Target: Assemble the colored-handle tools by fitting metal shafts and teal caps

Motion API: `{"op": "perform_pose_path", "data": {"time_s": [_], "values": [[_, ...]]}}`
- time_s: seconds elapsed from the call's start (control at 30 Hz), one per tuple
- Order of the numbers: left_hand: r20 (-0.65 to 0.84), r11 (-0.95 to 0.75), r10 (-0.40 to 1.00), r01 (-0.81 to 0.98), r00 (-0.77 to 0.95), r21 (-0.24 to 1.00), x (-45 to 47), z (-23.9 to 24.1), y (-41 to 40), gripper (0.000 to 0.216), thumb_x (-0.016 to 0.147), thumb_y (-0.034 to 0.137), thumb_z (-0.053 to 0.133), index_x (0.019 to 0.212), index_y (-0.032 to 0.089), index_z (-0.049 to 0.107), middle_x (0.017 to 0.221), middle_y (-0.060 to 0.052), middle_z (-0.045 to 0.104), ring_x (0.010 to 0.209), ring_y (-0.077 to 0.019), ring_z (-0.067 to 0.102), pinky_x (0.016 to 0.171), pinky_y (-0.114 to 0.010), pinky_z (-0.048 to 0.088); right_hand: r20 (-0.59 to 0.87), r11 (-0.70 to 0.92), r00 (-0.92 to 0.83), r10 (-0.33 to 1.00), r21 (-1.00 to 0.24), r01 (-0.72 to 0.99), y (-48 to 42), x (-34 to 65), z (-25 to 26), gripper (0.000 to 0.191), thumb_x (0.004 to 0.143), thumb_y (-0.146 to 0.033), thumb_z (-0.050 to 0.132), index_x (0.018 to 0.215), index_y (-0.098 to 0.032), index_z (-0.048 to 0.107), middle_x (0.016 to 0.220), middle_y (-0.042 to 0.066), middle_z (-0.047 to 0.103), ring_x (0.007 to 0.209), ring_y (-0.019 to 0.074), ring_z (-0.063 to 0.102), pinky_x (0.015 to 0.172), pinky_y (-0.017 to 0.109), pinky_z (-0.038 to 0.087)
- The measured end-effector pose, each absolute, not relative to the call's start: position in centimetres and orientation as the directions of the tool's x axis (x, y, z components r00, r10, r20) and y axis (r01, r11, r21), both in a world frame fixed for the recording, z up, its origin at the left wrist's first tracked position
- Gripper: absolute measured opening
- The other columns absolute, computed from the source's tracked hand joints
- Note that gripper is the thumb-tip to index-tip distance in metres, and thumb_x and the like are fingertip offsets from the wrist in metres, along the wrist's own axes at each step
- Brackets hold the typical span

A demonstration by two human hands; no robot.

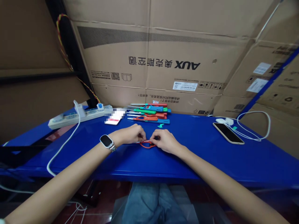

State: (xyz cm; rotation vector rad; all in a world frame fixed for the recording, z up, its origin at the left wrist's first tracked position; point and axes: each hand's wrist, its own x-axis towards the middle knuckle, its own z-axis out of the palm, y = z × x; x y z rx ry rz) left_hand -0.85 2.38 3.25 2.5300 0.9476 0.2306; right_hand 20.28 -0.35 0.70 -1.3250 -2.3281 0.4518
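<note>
Both hands meet over the front middle of the blue table at a long-nosed lighter (146, 146) with an orange-red trigger loop. My left hand (133, 134), with a watch on its wrist, is closed in a pinch at the lighter's metal-nose side. My right hand (166, 141) pinches the orange body, covering much of it. Just beyond the hands lies a pile of long-nosed lighters (153, 118) in orange, green, blue and red, noses pointing left. A small teal plastic piece (160, 125) sits between that pile and my right hand.
A phone with a lit screen (113, 119) lies left of the pile, near a white power strip (70, 119) with plugs and a cable. At right are a dark-screened phone (228, 133) and a white charging cable (268, 121). Cardboard (161, 40) walls the table's back.
</note>
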Motion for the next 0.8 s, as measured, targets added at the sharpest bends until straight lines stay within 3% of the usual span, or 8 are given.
{"op": "perform_pose_path", "data": {"time_s": [0.17, 0.43, 0.67, 0.8], "values": [[0.011, -0.695, 0.697, 0.671, 0.717, 0.26, -0.3, 3.1, 1.8, 0.021, 0.077, 0.006, 0.061, 0.075, 0.021, 0.075, 0.073, -0.002, 0.07, 0.067, -0.016, 0.061, 0.063, -0.024, 0.041, 0.179, 0.513, -0.49, 0.853, -0.463, 0.723, 0.0, 20.5, 1.1, 0.012, 0.082, -0.019, 0.065, 0.081, -0.024, 0.077, 0.085, 0.0, 0.073, 0.069, 0.0129, 0.059, 0.061, 0.025, 0.037], [0.093, -0.727, 0.685, 0.671, 0.723, 0.145, -1.0, 2.0, 0.6, 0.023, 0.085, 0.009, 0.054, 0.081, 0.023, 0.072, 0.086, -0.004, 0.067, 0.077, -0.019, 0.062, 0.07, -0.028, 0.043, 0.081, 0.547, -0.584, 0.807, -0.474, 0.69, 0.9, 20.5, 2.5, 0.018, 0.07, -0.004, 0.061, 0.069, -0.018, 0.073, 0.064, -0.001, 0.069, 0.056, 0.0103, 0.057, 0.055, 0.021, 0.036], [0.048, -0.669, 0.728, 0.692, 0.684, 0.271, 0.3, 2.6, 1.1, 0.013, 0.08, 0.014, 0.062, 0.079, 0.022, 0.072, 0.082, -0.003, 0.071, 0.073, -0.0183, 0.064, 0.066, -0.026, 0.042, 0.083, 0.529, -0.55, 0.831, -0.424, 0.736, 0.2, 19.9, 2.9, 0.016, 0.069, -0.003, 0.061, 0.065, -0.017, 0.068, 0.06, -0.001, 0.066, 0.056, 0.0107, 0.056, 0.054, 0.021, 0.034], [-0.018, -0.65, 0.728, 0.698, 0.686, 0.302, 0.9, 3.2, 1.9, 0.017, 0.079, 0.011, 0.061, 0.08, 0.021, 0.075, 0.081, -0.003, 0.074, 0.07, -0.0168, 0.064, 0.064, -0.024, 0.041, 0.053, 0.518, -0.556, 0.83, -0.445, 0.731, 0.2, 20.0, 2.7, 0.016, 0.074, -0.004, 0.06, 0.074, -0.017, 0.07, 0.066, -0.001, 0.069, 0.056, 0.0101, 0.057, 0.055, 0.02, 0.035]]}}
